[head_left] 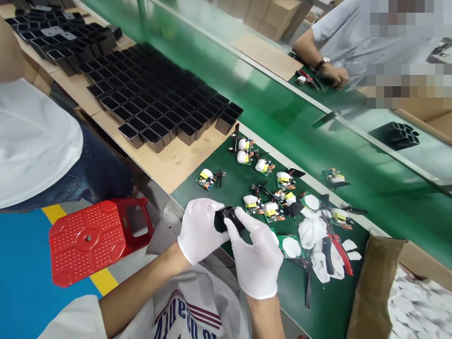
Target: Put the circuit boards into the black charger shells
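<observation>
Green conveyor belt (282, 108) running diagonally across the view, glossy and bare in the middle, with a green work mat (226, 186) laid alongside. Farther up the bench, rows of open black plastic housings (165, 101) packed side by side on brown cardboard sheets (176, 162). Below left, a red perforated plastic stool (88, 240) on the blue floor. At lower right, an open cardboard box of white pads (413, 296). Across the belt, another person's hand (334, 75) resting near red-handled cutters.

On the mat, well apart from the housings, scattered small green circuit boards with yellow and white components (263, 207) — loose white pads among them, and red-handled pliers (341, 252) just beside.

Closest in, both hands white-gloved: left hand (201, 230) curled around one small black plastic casing (228, 219), right hand (256, 254) pinching it from the other side, thumb on top. Held above the near edge of the mat.

Probably light and rigid, that casing — smooth-walled, so likely to slip in cotton gloves. Best gripped by the outer side walls, away from the open mouth and any protruding pins.
</observation>
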Motion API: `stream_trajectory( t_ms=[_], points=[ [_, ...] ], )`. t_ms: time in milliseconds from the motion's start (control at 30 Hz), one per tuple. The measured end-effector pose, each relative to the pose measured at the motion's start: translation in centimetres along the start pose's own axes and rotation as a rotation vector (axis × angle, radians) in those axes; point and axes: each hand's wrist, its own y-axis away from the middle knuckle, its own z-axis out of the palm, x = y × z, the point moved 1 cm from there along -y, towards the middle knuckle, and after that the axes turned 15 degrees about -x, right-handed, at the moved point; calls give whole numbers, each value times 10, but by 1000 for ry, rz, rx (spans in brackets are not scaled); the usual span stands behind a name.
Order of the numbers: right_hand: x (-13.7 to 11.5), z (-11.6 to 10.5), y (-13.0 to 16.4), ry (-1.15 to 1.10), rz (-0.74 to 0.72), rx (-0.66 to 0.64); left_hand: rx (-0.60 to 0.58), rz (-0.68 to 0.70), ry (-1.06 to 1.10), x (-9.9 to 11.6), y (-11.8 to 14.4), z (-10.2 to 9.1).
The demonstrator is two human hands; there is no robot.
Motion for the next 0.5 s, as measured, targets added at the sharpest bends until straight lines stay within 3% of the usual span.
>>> stream_trajectory(
  t_ms=[133, 233, 500],
  points=[
    [-3, 5, 3, 123, -39, 53, 125, 24, -68, 5, 3, 7],
    [-2, 6, 2, 122, -95, 51, 127, 29, -89, 6, 2, 6],
    [-7, 3, -7, 67, -72, 13, 139, 16, -87, 3, 4, 9]
  ],
)
